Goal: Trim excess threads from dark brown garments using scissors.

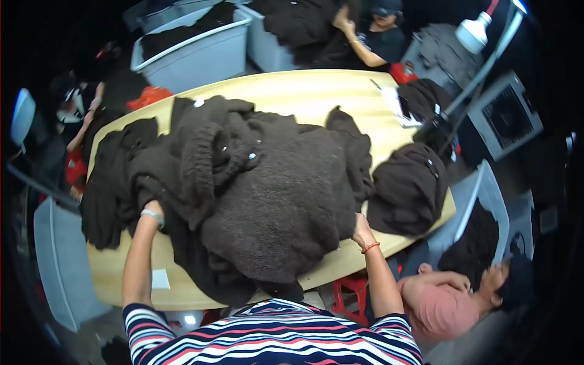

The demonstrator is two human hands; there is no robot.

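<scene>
A dark brown knitted sweater (pixel 286 201) with a fuzzy body and a ribbed band is spread over the middle of the table (pixel 286 91). At its left, my left hand (pixel 156 212) reaches into the folds of the fabric, and the fingers are hidden there. My right hand (pixel 362 231) is closed at the sweater's right edge, with the fingertips partly covered by cloth. Small white specks or tags show on the knit near the ribbed band.
More dark garments lie on the table: a pile at left (pixel 109 182) and a folded heap at right (pixel 409 188). White paper (pixel 160 279) lies near the front edge. Grey bins (pixel 194 58) stand around the table. One person (pixel 450 298) sits close at right; others work behind. A lamp (pixel 474 33) overhangs the right.
</scene>
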